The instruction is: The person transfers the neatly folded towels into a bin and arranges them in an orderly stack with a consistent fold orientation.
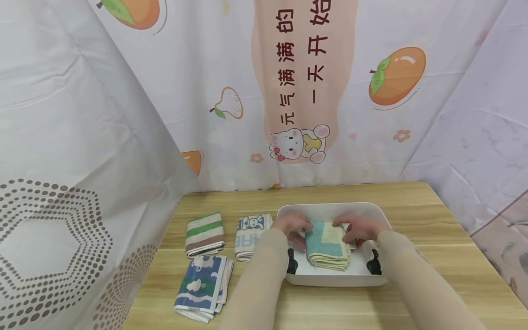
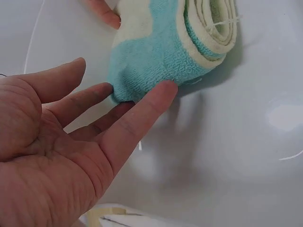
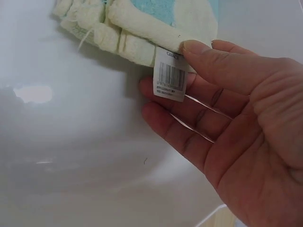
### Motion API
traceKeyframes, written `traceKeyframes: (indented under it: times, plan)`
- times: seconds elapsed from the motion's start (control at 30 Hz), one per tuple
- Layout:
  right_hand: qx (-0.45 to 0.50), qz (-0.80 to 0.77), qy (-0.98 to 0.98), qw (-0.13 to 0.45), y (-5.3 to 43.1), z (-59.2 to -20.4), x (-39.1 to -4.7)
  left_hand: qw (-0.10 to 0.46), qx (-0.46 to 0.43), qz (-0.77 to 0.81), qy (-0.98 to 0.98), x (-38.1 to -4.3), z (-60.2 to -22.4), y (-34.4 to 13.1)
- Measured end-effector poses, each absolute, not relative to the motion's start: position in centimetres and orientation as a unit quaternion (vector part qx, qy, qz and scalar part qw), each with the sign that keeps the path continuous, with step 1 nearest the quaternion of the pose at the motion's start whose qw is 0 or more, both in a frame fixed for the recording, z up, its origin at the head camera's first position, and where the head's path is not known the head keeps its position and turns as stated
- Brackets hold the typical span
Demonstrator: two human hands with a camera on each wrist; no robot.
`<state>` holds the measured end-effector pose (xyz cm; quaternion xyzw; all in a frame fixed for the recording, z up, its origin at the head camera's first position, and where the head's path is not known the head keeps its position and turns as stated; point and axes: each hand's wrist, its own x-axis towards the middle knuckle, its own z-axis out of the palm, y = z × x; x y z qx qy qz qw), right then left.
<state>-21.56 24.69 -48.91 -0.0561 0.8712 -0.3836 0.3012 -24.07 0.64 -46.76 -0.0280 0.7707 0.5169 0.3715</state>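
A folded blue-and-cream towel (image 1: 327,245) lies inside a white basin (image 1: 338,280). On its left side my left hand (image 1: 294,228) touches it; in the left wrist view the fingers (image 2: 137,123) are fairly straight against the blue edge, the thumb apart from it. My right hand (image 1: 359,228) is at the opposite side. The right wrist view has its thumb touching the cream edge beside a white barcode tag (image 3: 169,78), with loosely bent fingers (image 3: 189,106) behind and below the tag.
Left of the basin lie folded towels: a green-brown-white striped one (image 1: 205,233), a blue-and-cream one with a printed figure (image 1: 250,236), partly behind the left sleeve, and a dark blue patterned one (image 1: 202,286). Black clips (image 1: 374,263) sit on the basin's sides. The wooden table (image 1: 429,229) meets a printed curtain (image 1: 231,151).
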Motion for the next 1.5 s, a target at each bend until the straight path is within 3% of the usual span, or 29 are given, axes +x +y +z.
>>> traceKeyframes:
  times: [0.43, 0.87, 1.13, 1.5]
  plan:
    - [-0.045, -0.406, 0.862, 0.3, 25.3, -48.3, -21.8, 0.384, 0.011, 0.522, 0.762, -23.7, -44.1, -0.2]
    - [-0.073, -0.404, 0.877, 0.251, 25.9, -45.5, -21.5, 0.382, 0.075, 0.539, 0.747, -23.9, -41.6, -2.4]
    - [-0.062, -0.448, 0.846, 0.283, 26.9, -44.5, -21.8, 0.381, 0.08, 0.565, 0.727, -24.6, -41.0, -4.8]
    - [-0.057, -0.475, 0.833, 0.279, 28.3, -42.6, -21.7, 0.371, 0.081, 0.59, 0.713, -24.7, -39.6, -8.4]
